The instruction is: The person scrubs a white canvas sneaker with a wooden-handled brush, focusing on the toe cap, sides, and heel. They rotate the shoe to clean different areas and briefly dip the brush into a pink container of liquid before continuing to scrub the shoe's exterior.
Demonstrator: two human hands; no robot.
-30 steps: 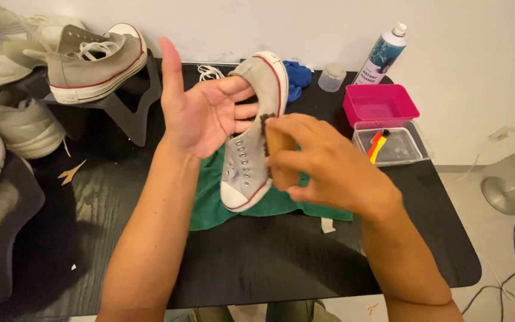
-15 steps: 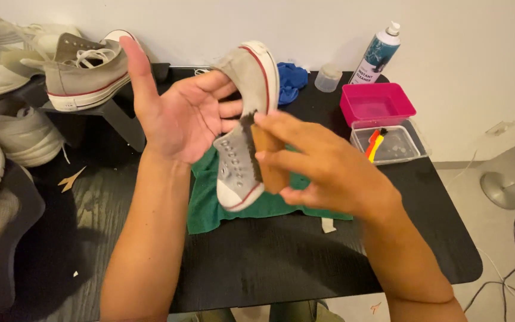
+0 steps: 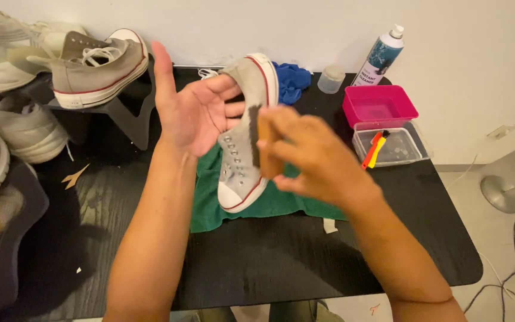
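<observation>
Here, left hand (image 3: pixel 195 113) fingers apart cradling grey sneaker (image 3: pixel 242 143), right hand (image 3: pixel 311 158) fingers clamped on brush (image 3: pixel 263 143), clear tub (image 3: pixel 415 152) holding small brushes (image 3: pixel 375 149).

bright, even light; moving hand blurred

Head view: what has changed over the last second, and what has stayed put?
The right hand has slid the wooden brush up the grey sneaker, from near the toe to the laced middle. The left hand has shifted a little lower in the picture. Unchanged: the left hand props the sneaker from behind, palm open, its toe down on the green cloth, and the right hand grips the brush.
</observation>
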